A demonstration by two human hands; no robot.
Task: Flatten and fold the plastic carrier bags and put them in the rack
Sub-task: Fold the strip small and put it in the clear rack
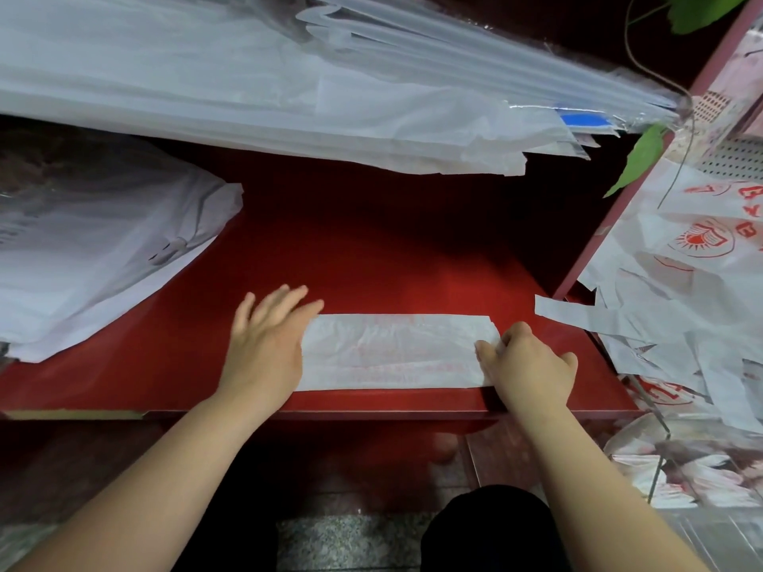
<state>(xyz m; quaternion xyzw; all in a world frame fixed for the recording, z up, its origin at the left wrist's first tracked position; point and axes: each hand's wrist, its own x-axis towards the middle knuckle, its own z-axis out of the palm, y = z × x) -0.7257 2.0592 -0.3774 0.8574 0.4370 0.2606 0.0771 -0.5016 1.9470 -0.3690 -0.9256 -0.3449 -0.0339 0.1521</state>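
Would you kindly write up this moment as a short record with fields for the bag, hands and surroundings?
folded bag: flat white strip near the front edge of the red shelf
left hand: flat, fingers straight, on the bag's left end
right hand: fingers curled, pinching the bag's right end
stack of white bags: on the shelf, to the left
printed bags: heaped at the right
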